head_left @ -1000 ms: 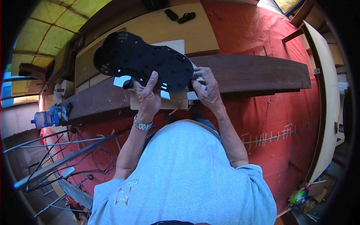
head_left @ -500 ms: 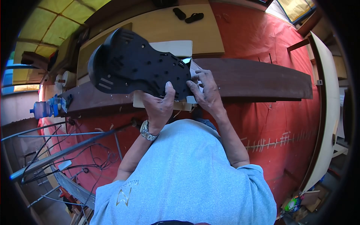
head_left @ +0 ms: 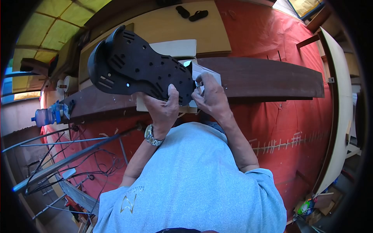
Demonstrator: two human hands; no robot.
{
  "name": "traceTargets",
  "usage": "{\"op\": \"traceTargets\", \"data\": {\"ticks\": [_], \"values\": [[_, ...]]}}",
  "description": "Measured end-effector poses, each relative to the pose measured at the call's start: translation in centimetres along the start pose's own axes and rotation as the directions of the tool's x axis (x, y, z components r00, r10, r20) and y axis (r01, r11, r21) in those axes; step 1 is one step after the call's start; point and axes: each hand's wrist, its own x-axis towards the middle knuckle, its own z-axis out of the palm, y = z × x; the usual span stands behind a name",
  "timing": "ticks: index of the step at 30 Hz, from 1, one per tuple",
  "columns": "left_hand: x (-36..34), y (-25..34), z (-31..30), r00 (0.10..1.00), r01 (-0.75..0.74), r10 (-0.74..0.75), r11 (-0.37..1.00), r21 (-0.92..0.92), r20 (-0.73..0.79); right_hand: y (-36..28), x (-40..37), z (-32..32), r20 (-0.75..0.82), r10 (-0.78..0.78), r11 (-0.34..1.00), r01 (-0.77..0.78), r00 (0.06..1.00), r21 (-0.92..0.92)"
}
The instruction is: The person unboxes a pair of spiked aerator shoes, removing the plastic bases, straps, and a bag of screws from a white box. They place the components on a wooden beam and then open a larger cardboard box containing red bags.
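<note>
A black plastic shoe sole [head_left: 145, 66], full of holes and slots and with a raised heel cup, is held up in front of me, heel end to the left. My left hand [head_left: 161, 110] grips its near edge, the thumb lying on the upper face. At the toe end, my right hand [head_left: 211, 95] has thumb and fingers pinched together against the edge. Whatever small piece lies in that pinch is too hidden to name. An open white box [head_left: 208, 69] shows partly behind the toe end and the right hand.
Under the sole runs a long dark brown board [head_left: 268, 77]. Red sheeting [head_left: 252, 35] covers the floor. Black slippers [head_left: 198, 15] lie on a light wooden panel [head_left: 215, 35]. Leftward are a blue water bottle [head_left: 43, 116], metal bars [head_left: 66, 167] and tangled cables [head_left: 110, 165].
The sole has tilted slightly and shifted a little left. My right fingers have curled in tighter at the toe edge, and more of the white box shows behind them.
</note>
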Motion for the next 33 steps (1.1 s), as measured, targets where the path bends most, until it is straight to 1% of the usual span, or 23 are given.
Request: {"op": "traceTargets", "data": {"ticks": [3, 6, 9, 10, 12, 14, 15, 16, 18, 21, 23, 25, 26, 27, 29, 30, 32, 33], "values": [[-0.1, -0.5, -0.1, 0.998, -0.053, 0.055, 0.994, 0.093, -0.018, 0.2, 0.3, 0.4, -0.062, -0.009, 0.999, 0.006, 0.998, -0.038], [0.0, -0.8, 0.4, 1.0, 0.012, -0.012, 1.0, -0.007, -0.017, 0.4, 0.4, 0.7, -0.049, -0.112, 0.99, 0.107, 0.993, -0.093], [0.9, -0.1, 1.2, 0.999, -0.036, 0.036, 0.995, 0.093, 0.003, 0.5, 0.4, 0.8, -0.039, -0.095, 0.995, 0.093, 0.995, -0.045], [0.8, 0.3, 1.7, 0.999, 0.034, -0.034, 0.999, 0.003, 0.002, 0.6, 0.4, 0.6, -0.032, -0.081, 0.997, 0.081, 0.996, -0.016], [-0.4, -2.4, 2.9, 1.0, -0.002, 0.002, 1.0, 0.015, 0.024, 1.0, 0.5, 0.1, -0.017, -0.058, 0.997, 0.058, 0.998, 0.044], [-1.0, -3.3, 3.2, 0.996, -0.053, 0.051, 0.998, 0.021, 0.073, 1.4, 0.7, -0.3, -0.015, -0.065, 0.993, 0.066, 0.998, 0.1], [-1.5, -3.8, 3.4, 0.993, -0.085, 0.079, 0.994, 0.066, 0.09, 1.6, 0.7, -0.6, -0.017, -0.067, 0.989, 0.068, 0.998, 0.129], [-2.1, -4.6, 3.3, 0.988, -0.12, 0.108, 0.987, 0.108, 0.112, 1.9, 0.6, -0.4, -0.034, -0.104, 0.988, 0.107, 0.994, 0.113], [-2.8, -5.4, 3.0, 0.98, -0.102, 0.086, 0.992, 0.08, 0.179, 2.3, 0.2, 0.4, -0.066, -0.172, 0.981, 0.177, 0.983, 0.078], [-3.0, -5.5, 1.8, 0.956, 0.077, -0.045, 0.992, -0.102, 0.291, 1.7, -0.1, 0.1, -0.019, -0.135, 0.99, 0.136, 0.991, 0.041], [-3.4, -4.7, 0.7, 0.927, 0.198, -0.112, 0.957, -0.212, 0.358, 2.0, -0.1, 0.0, 0.0, -0.177, 0.984, 0.177, 0.984, 0.024], [-1.7, -2.1, 0.0, 0.949, 0.242, -0.141, 0.898, -0.368, 0.282, 2.1, -0.2, 0.0, 0.019, -0.216, 0.976, 0.216, 0.976, 0.012], [-1.1, -1.3, -0.3, 0.956, 0.259, -0.161, 0.858, -0.444, 0.246, 2.0, -0.3, -0.2, 0.027, -0.235, 0.972, 0.235, 0.972, 0.006], [-1.4, -3.9, -1.1, 0.954, 0.285, -0.189, 0.808, -0.516, 0.231, 2.0, -0.4, -0.2, 0.036, -0.256, 0.967, 0.256, 0.966, 0.0], [0.3, -10.8, -4.3, 0.946, 0.321, -0.207, 0.707, -0.63, 0.25, 1.8, -0.4, -0.1, 0.049, -0.277, 0.96, 0.278, 0.96, -0.024], [1.9, -12.9, -5.4, 0.941, 0.335, -0.19, 0.661, -0.672, 0.282, 1.7, -0.3, 0.1, 0.055, -0.291, 0.955, 0.294, 0.955, -0.034], [6.9, -7.4, -5.2, 0.884, 0.467, -0.238, 0.489, -0.737, 0.402, 1.8, -0.1, 0.4, 0.054, -0.333, 0.943, 0.333, 0.942, 0.002], [8.0, -7.2, -5.3, 0.874, 0.481, -0.196, 0.477, -0.736, 0.444, 1.8, -0.2, 0.5, 0.054, -0.352, 0.936, 0.352, 0.934, 0.017]]}}
